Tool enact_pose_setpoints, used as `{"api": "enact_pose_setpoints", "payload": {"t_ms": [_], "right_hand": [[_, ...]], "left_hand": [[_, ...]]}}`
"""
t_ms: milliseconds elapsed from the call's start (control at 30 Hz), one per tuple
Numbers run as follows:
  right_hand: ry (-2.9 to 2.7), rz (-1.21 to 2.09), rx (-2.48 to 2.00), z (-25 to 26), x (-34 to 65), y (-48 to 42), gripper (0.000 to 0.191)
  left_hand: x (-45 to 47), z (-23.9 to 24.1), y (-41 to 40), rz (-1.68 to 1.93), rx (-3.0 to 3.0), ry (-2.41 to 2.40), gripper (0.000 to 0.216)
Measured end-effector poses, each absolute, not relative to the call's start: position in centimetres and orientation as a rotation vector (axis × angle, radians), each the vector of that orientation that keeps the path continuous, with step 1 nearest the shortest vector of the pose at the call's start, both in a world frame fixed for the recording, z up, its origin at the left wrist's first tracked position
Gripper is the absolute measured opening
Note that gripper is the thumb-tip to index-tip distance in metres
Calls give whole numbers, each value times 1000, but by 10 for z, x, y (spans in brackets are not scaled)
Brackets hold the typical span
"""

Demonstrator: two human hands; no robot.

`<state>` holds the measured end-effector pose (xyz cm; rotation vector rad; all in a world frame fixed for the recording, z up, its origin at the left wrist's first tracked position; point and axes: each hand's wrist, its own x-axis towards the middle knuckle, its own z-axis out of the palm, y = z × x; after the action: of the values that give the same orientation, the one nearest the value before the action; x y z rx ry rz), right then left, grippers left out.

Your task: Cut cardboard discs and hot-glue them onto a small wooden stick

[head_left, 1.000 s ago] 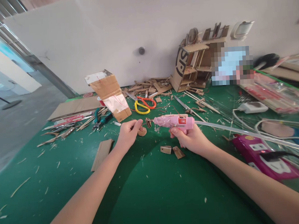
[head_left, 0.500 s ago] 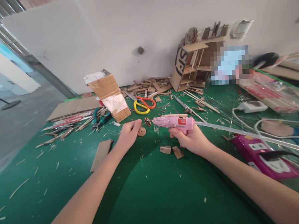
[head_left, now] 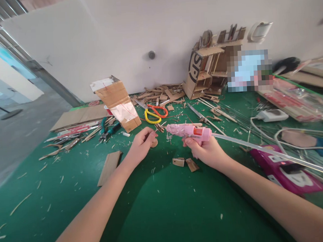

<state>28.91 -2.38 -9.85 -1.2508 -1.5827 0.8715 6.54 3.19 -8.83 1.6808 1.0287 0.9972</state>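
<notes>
My right hand (head_left: 206,150) grips a pink hot glue gun (head_left: 187,131), its nozzle pointing left and a long clear glue stick (head_left: 240,139) trailing from the back. Facing the nozzle, my left hand (head_left: 141,144) is closed in a pinch on a small brown cardboard piece (head_left: 159,127); its exact shape is too small to make out. A round cardboard disc (head_left: 154,142) shows just under my left fingertips. Two small cardboard pieces with holes, one on the left (head_left: 178,162) and one on the right (head_left: 192,165), lie on the green table below the gun.
Orange-and-yellow scissors (head_left: 156,113) and a folded cardboard piece (head_left: 120,105) lie behind my hands. Pliers (head_left: 108,131) are at left. Farther back stands a cardboard shelf model (head_left: 202,70) beside scraps. A magenta power strip (head_left: 285,170) with cables sits at right.
My left hand has shifted slightly, drawing the small cardboard piece a little away from the nozzle. The glue gun has moved slightly right and stays in my right hand.
</notes>
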Motion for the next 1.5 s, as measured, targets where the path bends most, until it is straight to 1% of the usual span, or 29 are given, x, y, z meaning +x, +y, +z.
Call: {"api": "enact_pose_setpoints", "payload": {"t_ms": [167,433,900,1100,1500], "right_hand": [[-1672,773,-1185,-97,287,-25,28],[-1727,672,-1220,-92,283,-26,25],[-1819,506,-1274,-93,284,-26,17],[-1804,476,-1271,-93,284,-26,17],[-1774,527,-1260,-94,286,-26,18]], "left_hand": [[72,-89,26,983,1493,858,21],[83,-90,16,1020,1284,755,17],[88,-80,7,1048,1043,722,23],[87,-78,8,1063,1038,724,24],[85,-79,11,1085,1009,694,23]]}}
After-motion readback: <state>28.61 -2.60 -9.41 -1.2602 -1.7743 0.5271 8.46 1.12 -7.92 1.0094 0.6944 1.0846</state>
